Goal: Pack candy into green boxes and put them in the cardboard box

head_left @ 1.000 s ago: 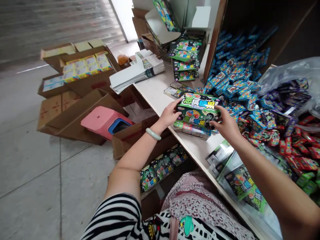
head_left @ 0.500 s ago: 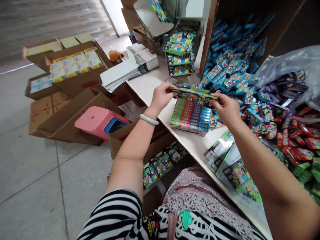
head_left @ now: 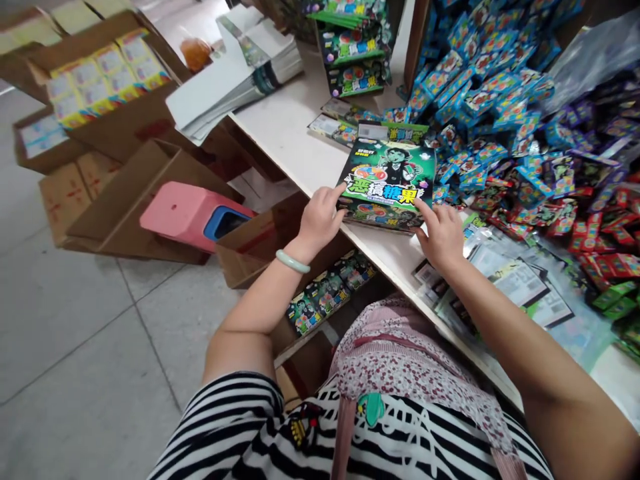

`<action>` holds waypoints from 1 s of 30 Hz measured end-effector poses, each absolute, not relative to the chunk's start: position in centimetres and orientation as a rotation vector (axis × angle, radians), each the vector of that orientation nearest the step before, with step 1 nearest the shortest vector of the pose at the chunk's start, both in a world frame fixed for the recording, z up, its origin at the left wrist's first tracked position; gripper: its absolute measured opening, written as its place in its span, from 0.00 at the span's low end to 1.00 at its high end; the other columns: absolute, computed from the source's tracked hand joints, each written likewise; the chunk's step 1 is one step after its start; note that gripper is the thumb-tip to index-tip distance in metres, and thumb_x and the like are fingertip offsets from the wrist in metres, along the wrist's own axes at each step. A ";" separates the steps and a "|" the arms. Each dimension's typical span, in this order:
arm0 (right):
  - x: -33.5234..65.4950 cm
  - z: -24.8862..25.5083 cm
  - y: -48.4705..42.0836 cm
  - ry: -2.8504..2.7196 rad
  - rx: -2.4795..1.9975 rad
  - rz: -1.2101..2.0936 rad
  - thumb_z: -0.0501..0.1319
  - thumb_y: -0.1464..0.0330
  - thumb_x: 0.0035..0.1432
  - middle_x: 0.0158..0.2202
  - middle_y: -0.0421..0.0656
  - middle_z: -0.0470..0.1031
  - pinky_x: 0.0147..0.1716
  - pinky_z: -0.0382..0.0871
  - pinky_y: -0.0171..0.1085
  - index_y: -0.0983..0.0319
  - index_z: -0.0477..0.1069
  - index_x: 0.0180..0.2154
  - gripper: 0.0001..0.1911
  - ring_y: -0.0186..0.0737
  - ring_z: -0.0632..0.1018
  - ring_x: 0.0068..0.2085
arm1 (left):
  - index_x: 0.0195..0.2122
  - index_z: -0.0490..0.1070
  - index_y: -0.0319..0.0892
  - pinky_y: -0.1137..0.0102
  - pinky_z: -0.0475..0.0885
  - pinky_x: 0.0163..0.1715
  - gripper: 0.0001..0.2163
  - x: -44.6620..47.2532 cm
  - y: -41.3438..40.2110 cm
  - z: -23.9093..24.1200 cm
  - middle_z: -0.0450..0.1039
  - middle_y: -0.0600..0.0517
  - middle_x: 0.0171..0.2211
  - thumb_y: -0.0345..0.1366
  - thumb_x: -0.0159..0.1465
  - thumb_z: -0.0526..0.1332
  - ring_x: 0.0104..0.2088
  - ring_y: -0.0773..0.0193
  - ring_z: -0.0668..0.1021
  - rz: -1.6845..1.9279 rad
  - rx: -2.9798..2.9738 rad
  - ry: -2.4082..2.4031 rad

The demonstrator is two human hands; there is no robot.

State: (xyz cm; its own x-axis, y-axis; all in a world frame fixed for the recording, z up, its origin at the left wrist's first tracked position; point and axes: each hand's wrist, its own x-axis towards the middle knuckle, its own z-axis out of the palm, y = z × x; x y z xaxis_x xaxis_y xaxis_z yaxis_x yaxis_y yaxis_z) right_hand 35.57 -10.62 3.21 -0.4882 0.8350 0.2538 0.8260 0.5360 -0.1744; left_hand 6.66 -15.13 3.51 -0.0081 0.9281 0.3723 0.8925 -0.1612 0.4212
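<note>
A dark green candy display box [head_left: 387, 175] with colourful lettering lies near the table's front edge, its printed top facing up. My left hand [head_left: 321, 217] grips its front left corner, thumb at the front and fingers on the top edge. At the front right corner my right hand [head_left: 442, 232] pinches the box between thumb and fingers. The small packs are hidden under the printed top. Behind the box, a printed card flap [head_left: 395, 132] stands out.
Loose blue candy packs [head_left: 493, 93] and red ones [head_left: 613, 233] heap up on the right. Plastic bags and printed cards [head_left: 520, 287] lie on the table [head_left: 280, 133]. Stacked display boxes [head_left: 355, 50] stand behind. A pink stool [head_left: 175, 217] and cartons [head_left: 120, 200] are left.
The printed card that both hands held above the rows of small packs now lies over them as the box's top. Both hands have moved down to its front corners. The view has tilted down.
</note>
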 end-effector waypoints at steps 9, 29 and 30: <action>35.7 1.0 -10.8 -2.358 -1.412 0.000 0.58 0.65 0.62 0.50 0.52 0.69 0.52 0.63 0.53 0.53 0.69 0.62 0.26 0.54 0.69 0.51 | 0.62 0.65 0.44 0.56 0.67 0.60 0.21 6.6 -15.5 0.8 0.71 0.42 0.51 0.44 0.70 0.54 0.56 0.48 0.72 0.891 2.144 2.049; 35.4 0.1 -11.0 -2.207 -1.435 0.325 0.56 0.71 0.58 0.57 0.50 0.62 0.38 0.76 0.46 0.52 0.65 0.62 0.29 0.47 0.76 0.42 | 0.36 0.66 0.44 0.76 0.73 0.33 0.07 6.9 -15.2 -1.3 0.69 0.56 0.31 0.30 0.61 0.64 0.32 0.69 0.76 1.597 1.690 1.748; 35.4 0.1 -11.0 -2.191 -1.435 0.339 0.56 0.71 0.58 0.57 0.51 0.62 0.39 0.76 0.46 0.52 0.65 0.62 0.29 0.47 0.76 0.42 | 0.37 0.66 0.44 0.76 0.73 0.32 0.07 6.9 -15.2 -1.4 0.69 0.56 0.32 0.31 0.61 0.64 0.33 0.69 0.76 1.617 1.696 1.737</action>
State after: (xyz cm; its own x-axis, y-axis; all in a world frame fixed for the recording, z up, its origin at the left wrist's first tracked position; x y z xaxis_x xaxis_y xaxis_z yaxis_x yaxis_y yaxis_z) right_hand 35.45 -11.04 0.08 -0.3227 0.9079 0.2675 0.7847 0.4147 -0.4607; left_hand 6.92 -15.24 -1.36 -0.3072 0.8071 0.5043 0.5605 -0.2748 0.7812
